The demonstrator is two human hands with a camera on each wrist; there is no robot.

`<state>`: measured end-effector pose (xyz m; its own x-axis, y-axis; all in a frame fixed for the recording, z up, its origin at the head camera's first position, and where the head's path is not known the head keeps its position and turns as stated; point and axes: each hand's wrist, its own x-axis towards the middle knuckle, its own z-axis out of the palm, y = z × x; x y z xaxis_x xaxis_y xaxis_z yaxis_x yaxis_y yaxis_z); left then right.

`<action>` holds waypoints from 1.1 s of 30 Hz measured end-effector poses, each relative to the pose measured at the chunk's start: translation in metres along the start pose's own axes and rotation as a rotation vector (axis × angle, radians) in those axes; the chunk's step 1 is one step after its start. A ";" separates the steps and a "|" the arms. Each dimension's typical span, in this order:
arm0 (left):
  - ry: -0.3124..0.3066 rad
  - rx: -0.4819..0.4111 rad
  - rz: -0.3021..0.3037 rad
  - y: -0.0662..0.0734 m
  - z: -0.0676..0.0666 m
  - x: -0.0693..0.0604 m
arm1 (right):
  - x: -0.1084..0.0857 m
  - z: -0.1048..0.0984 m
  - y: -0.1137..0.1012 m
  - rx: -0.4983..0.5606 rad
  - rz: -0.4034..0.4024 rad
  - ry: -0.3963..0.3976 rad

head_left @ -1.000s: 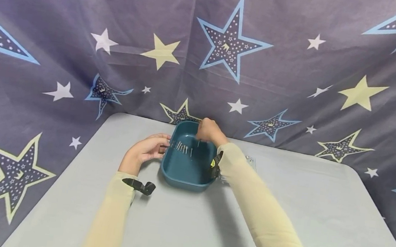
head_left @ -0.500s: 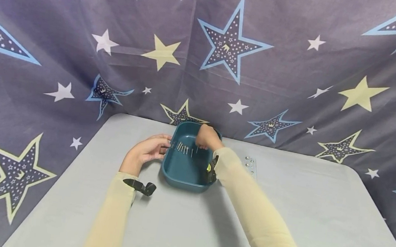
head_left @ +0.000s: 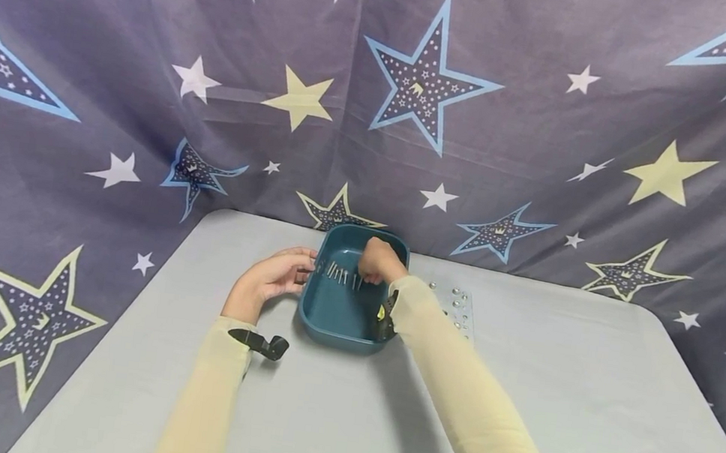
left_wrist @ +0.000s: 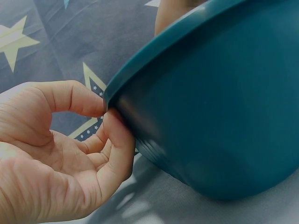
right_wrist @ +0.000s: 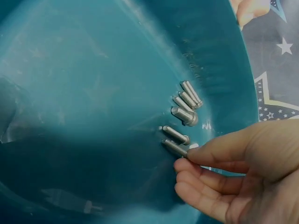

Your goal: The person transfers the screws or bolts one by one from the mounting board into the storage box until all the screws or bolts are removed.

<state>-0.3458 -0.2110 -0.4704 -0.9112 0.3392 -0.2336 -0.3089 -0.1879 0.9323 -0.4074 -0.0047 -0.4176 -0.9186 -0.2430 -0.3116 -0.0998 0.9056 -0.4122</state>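
A teal plastic basin (head_left: pixel 341 314) stands on the table, with several small silver bolts (right_wrist: pixel 187 95) lying in a loose row near its left wall. My left hand (head_left: pixel 278 274) is at the basin's left side; in the left wrist view (left_wrist: pixel 70 154) its thumb and a finger pinch the rim. My right hand (head_left: pixel 382 261) reaches down inside the basin. Seen from the right wrist, the thumb and forefinger of that hand pinch the end of one bolt (right_wrist: pixel 174 147), which lies almost parallel to the bolt beside it, at the near end of the row.
Right of the basin lies a pale flat plate (head_left: pixel 461 310) with several round shiny metal pieces on it, partly hidden by the right sleeve. A star-patterned cloth (head_left: pixel 520 163) hangs behind the grey-white table (head_left: pixel 556 371).
My right hand has come down into the basin and towards me, bringing its bolt beside the others. The left hand keeps its place at the rim. More of the pale plate shows.
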 end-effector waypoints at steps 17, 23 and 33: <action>0.045 -0.005 -0.029 0.002 0.003 0.000 | 0.001 0.001 -0.005 -0.027 0.013 -0.002; 0.041 -0.003 -0.026 0.002 0.003 0.000 | -0.001 0.004 -0.004 -0.032 0.002 0.030; 0.044 -0.001 -0.028 0.001 0.004 0.000 | -0.005 0.005 -0.006 -0.006 0.024 0.032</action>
<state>-0.3455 -0.2079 -0.4684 -0.9133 0.3033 -0.2719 -0.3351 -0.1799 0.9248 -0.4004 -0.0110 -0.4175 -0.9325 -0.2102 -0.2937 -0.0798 0.9130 -0.4000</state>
